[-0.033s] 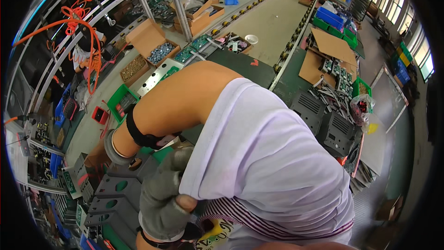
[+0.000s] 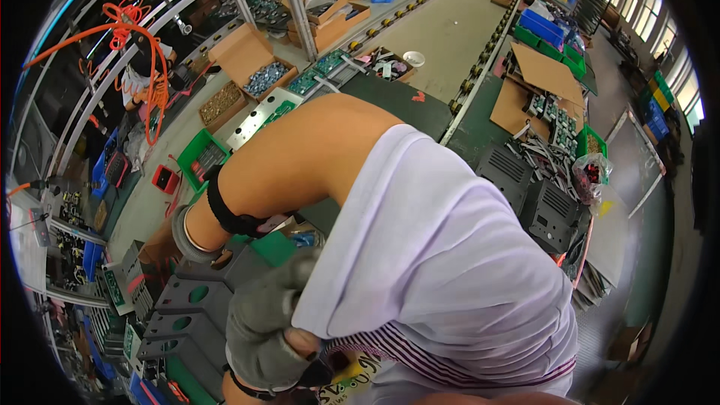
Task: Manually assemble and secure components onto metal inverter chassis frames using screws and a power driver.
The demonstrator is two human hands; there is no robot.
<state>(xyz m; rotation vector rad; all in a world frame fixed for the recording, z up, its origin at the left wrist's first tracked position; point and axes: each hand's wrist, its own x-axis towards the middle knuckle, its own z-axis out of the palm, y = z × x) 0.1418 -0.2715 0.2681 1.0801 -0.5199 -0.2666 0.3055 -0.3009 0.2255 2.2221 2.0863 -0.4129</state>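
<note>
My left hand (image 2: 262,322), in a grey glove with a bare thumb tip, is closed on the hem of the white sleeve (image 2: 352,270) over my right arm. The right arm is bent across in front of me, its bare elbow raised and a black band (image 2: 221,202) round the forearm. Of my right hand only the grey glove cuff (image 2: 191,236) shows clearly, above grey metal housings (image 2: 191,296) with round holes; its fingers cannot be made out. A green piece (image 2: 274,247) lies beyond my left hand.
At the upper left, a box of blue-grey parts (image 2: 266,79), a box of brass-coloured parts (image 2: 221,103) and a green bin (image 2: 202,157) stand on the bench. Orange air hoses (image 2: 154,97) hang there. Dark vented covers (image 2: 551,214) lie right, by a roller conveyor (image 2: 480,64).
The whole view has shifted slightly. My left hand keeps the sleeve hem, its thumb a little lower, and more of the green piece beyond it shows.
</note>
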